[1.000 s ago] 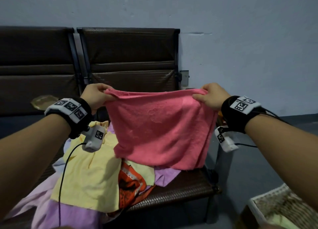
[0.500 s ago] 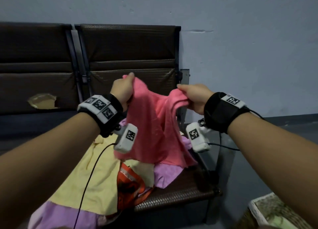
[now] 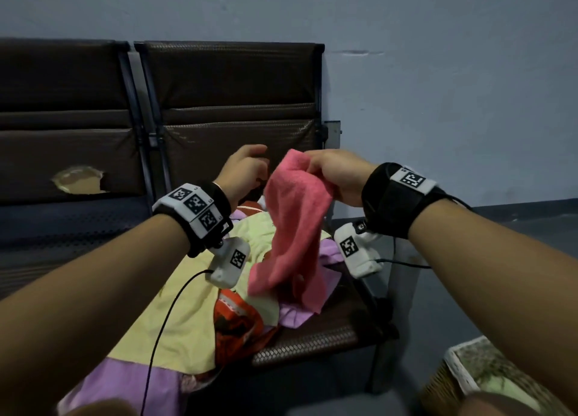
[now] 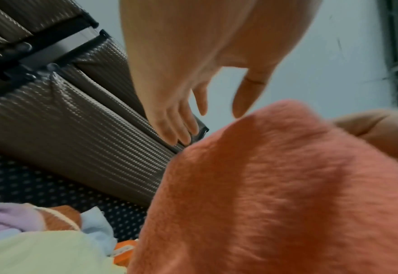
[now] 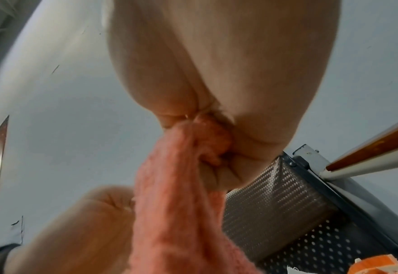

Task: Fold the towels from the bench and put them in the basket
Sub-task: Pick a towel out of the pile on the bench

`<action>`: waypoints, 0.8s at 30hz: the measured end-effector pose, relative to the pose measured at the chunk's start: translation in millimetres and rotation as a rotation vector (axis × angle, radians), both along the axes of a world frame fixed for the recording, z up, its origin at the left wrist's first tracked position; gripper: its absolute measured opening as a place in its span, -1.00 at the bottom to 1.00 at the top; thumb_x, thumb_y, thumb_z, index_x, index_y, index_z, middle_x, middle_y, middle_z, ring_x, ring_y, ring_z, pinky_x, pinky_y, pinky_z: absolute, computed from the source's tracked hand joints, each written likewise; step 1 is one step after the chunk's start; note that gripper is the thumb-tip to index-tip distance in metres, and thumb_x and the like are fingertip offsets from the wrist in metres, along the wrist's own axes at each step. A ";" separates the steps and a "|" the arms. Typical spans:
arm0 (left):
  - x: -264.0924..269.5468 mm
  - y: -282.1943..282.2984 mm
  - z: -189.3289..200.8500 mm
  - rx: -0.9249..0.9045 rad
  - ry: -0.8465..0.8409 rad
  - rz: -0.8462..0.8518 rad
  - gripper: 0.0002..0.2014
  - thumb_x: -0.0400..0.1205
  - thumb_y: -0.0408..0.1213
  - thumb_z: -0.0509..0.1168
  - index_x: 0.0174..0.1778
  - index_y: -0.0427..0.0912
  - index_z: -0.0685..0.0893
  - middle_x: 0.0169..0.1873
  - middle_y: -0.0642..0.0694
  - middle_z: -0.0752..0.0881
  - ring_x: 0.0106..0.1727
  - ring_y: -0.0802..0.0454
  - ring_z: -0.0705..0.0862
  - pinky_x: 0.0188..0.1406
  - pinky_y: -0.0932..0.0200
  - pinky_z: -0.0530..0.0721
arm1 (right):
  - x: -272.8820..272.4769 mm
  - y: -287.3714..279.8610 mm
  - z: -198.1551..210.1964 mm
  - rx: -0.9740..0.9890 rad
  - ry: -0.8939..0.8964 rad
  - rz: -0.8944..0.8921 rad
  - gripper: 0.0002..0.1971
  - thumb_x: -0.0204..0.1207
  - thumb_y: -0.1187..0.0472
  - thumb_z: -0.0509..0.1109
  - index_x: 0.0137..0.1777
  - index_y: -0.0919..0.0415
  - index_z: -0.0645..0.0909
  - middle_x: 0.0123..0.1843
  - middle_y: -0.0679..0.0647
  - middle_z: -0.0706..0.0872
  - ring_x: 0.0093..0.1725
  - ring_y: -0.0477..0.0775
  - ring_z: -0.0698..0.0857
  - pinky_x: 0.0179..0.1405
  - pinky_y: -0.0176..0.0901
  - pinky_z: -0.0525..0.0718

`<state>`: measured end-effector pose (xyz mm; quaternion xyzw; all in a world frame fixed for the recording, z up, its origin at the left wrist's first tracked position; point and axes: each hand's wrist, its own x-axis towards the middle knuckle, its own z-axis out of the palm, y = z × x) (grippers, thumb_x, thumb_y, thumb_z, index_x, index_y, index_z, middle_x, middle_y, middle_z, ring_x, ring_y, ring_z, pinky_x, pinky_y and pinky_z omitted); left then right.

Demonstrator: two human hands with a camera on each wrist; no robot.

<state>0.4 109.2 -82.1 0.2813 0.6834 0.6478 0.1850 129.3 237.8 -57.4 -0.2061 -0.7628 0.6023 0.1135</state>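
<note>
A pink towel hangs doubled over above the bench seat. My right hand pinches its gathered top corners; the right wrist view shows the cloth bunched between thumb and fingers of the right hand. My left hand hovers just left of the towel's top, fingers relaxed and holding nothing. In the left wrist view the left hand is spread, with the pink towel close below it. The wicker basket stands on the floor at the lower right, with something pale green inside.
A pile of loose towels lies on the brown bench: a yellow one, a purple one and an orange one. The bench back and a grey wall stand behind. Cables run from both wrist cameras.
The towel was stretched wide between both hands. The hands came together, the towel folded in half, and the left hand let go, so only the right hand holds it.
</note>
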 end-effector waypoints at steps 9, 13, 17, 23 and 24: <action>-31.3 6.1 -6.6 -0.176 -0.121 -0.392 -0.51 0.37 -0.31 0.58 0.24 -0.23 0.74 0.12 -0.25 0.80 0.13 -0.18 0.77 0.27 -0.12 0.71 | 0.9 45.5 -3.9 0.131 -0.063 -0.011 -0.65 0.24 -0.08 0.59 -0.06 0.11 0.83 -0.17 0.07 0.88 -0.23 0.09 0.86 -0.26 -0.09 0.80; -51.3 30.3 -1.0 -0.157 0.107 -0.142 -0.56 0.41 -0.60 0.53 0.19 -0.25 0.71 0.03 -0.28 0.77 -0.02 -0.14 0.75 0.05 -0.09 0.79 | -9.8 72.5 -9.0 0.533 -0.194 -0.061 -0.83 0.32 0.05 0.67 -0.29 0.13 0.80 -0.33 0.00 0.83 -0.26 0.05 0.80 -0.26 -0.29 0.75; -69.5 57.2 15.9 -0.263 0.494 0.123 -0.72 0.45 -0.43 0.45 0.07 -0.14 0.86 -0.12 -0.15 0.85 -0.14 0.01 0.77 -0.05 0.07 0.79 | -30.0 93.5 -4.2 0.696 -0.027 -0.290 -0.91 0.49 0.22 0.45 -0.16 0.19 0.78 -0.29 0.04 0.75 -0.21 0.06 0.70 -0.23 -0.14 0.64; -73.9 63.6 33.5 0.011 0.420 0.159 -0.71 0.43 -0.36 0.36 0.01 -0.10 0.86 -0.09 -0.14 0.86 0.00 -0.07 0.83 0.06 -0.09 0.83 | -45.7 102.7 7.1 0.539 0.337 -0.418 -0.73 0.55 0.17 0.37 -0.41 0.06 0.60 -0.40 -0.03 0.61 -0.31 0.00 0.56 -0.27 -0.09 0.49; -72.9 60.6 29.1 0.029 0.417 0.135 -0.71 0.46 -0.44 0.36 0.03 -0.12 0.86 -0.07 -0.15 0.86 0.01 -0.06 0.83 0.07 -0.07 0.82 | -45.3 101.6 3.8 0.504 0.350 -0.396 -0.72 0.57 0.16 0.36 -0.40 0.06 0.62 -0.41 -0.05 0.60 -0.33 -0.01 0.54 -0.28 -0.09 0.48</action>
